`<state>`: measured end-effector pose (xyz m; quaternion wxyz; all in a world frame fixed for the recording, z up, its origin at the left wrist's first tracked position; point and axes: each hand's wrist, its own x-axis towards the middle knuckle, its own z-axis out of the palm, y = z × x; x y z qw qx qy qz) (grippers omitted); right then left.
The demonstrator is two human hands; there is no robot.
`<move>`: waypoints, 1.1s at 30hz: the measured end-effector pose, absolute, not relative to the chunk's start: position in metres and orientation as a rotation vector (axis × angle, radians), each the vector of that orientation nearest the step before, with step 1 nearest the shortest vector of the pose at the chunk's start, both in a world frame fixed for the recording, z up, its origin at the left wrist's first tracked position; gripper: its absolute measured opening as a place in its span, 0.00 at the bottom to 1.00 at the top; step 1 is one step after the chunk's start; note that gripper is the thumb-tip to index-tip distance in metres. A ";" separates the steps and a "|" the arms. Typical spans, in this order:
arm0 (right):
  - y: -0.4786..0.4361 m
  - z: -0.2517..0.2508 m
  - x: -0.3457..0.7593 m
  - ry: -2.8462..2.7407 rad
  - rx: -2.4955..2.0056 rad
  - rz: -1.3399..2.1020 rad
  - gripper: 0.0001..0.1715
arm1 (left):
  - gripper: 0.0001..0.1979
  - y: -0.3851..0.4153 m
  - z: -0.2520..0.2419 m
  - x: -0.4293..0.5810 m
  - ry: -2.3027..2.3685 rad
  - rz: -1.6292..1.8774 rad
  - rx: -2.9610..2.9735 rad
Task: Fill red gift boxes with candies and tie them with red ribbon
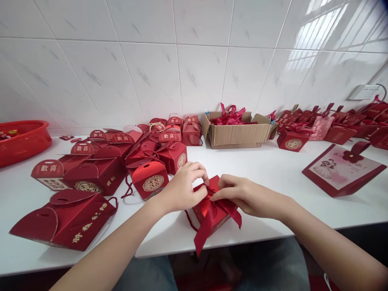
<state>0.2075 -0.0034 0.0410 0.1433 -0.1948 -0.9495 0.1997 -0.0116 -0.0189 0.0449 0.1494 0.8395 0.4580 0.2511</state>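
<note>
A small red gift box (197, 206) lies near the table's front edge, with a dark red satin ribbon (206, 230) across its top, both tails hanging toward me. My left hand (189, 186) pinches the ribbon at the middle of the box. From the other side my right hand (242, 192) also has its fingertips closed on the ribbon, close to the left ones. The fingers partly cover the knot or loop there. Left of my left hand stands a red box with a gold round emblem (153, 183).
Several red boxes (100, 173) crowd the left side, with a red basin (24, 141) beyond. Against the tiled wall stands a cardboard box (238, 136) of ribbons. More red boxes (292, 139) fill the back right, and a picture-fronted box (342, 169) stands nearer on the right.
</note>
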 end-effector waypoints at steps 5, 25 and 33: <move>-0.004 0.042 0.210 -2.791 -0.563 0.510 0.23 | 0.05 -0.016 0.040 -0.011 1.352 0.723 2.303; -0.006 0.039 0.207 -2.141 -1.021 1.029 0.06 | 0.12 -0.014 0.029 -0.014 1.107 0.678 1.964; -0.005 0.039 0.205 -2.118 -1.004 1.049 0.07 | 0.11 -0.017 0.025 -0.004 1.178 0.809 2.012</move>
